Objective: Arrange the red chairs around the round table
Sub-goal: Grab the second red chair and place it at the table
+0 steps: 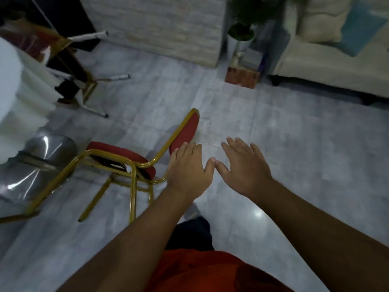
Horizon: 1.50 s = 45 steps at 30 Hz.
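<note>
two red chairs (130,157) (69,60), one round table (12,85), two open hands (189,167) (244,165).

A single wide-angle view from the person's head looks forward and steeply down at the tiled floor (273,127). Both forearms stretch out from the bottom edge, close to the lens, with the hands mid-frame. The far wall and a sofa (328,60) curve along the top edge, bent by the wide lens.

A grey tiled floor (294,144) carries a red chair (126,159), a cream sofa (328,66) and a white plant pot (237,47).
</note>
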Each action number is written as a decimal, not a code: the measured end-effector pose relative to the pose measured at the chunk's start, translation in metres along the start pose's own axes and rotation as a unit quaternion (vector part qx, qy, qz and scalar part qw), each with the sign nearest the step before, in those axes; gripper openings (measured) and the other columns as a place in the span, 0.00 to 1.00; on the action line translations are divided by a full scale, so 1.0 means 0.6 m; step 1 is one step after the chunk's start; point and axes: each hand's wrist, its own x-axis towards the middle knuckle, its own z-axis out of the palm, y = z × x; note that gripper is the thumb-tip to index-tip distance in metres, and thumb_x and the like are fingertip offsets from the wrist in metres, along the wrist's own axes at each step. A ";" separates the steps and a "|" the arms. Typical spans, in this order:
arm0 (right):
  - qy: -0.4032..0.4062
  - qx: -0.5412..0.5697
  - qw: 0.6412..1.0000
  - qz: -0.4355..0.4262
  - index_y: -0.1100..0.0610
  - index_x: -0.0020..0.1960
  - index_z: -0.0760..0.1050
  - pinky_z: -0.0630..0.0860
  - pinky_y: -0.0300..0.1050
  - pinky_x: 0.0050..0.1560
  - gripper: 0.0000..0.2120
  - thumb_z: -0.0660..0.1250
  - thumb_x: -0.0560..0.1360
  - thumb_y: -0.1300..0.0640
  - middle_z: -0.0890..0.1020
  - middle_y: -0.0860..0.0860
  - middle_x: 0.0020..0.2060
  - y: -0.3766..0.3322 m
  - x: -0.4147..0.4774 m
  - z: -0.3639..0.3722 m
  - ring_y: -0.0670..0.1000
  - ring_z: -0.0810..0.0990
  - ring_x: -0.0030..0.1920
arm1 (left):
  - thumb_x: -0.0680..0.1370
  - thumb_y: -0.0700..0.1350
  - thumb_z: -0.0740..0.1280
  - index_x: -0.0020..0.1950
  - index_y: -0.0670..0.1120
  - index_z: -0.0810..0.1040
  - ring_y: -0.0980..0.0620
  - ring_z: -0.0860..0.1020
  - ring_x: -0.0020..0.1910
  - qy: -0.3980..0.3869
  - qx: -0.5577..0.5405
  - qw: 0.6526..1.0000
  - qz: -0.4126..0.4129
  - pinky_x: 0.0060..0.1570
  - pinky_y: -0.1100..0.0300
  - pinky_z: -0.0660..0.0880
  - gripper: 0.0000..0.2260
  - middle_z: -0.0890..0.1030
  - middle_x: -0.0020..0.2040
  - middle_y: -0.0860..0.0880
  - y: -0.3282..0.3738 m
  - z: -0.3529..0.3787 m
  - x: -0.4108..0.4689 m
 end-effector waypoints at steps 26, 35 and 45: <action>-0.153 -0.071 0.947 -0.272 0.53 0.77 0.64 0.53 0.61 0.78 0.29 0.61 0.79 0.42 0.64 0.54 0.79 0.097 0.896 0.051 0.56 0.58 0.79 | 0.81 0.55 0.63 0.72 0.44 0.71 0.41 0.71 0.72 0.045 -0.073 0.931 -0.356 0.71 0.47 0.65 0.24 0.74 0.72 0.43 -0.125 0.103 0.697; -0.231 -0.148 0.903 -0.332 0.47 0.80 0.54 0.50 0.66 0.77 0.33 0.61 0.79 0.40 0.55 0.52 0.81 0.158 1.064 0.268 0.56 0.51 0.81 | 0.80 0.56 0.64 0.72 0.43 0.70 0.42 0.71 0.71 0.017 -0.096 0.917 -0.387 0.72 0.45 0.65 0.25 0.75 0.70 0.43 -0.218 0.333 0.821; -0.253 -0.131 0.861 -0.421 0.51 0.78 0.60 0.60 0.70 0.73 0.33 0.64 0.78 0.39 0.68 0.56 0.75 0.215 1.175 0.500 0.60 0.67 0.74 | 0.80 0.68 0.52 0.77 0.47 0.64 0.43 0.70 0.72 0.012 -0.082 0.914 -0.398 0.75 0.41 0.60 0.34 0.74 0.71 0.45 -0.301 0.575 0.862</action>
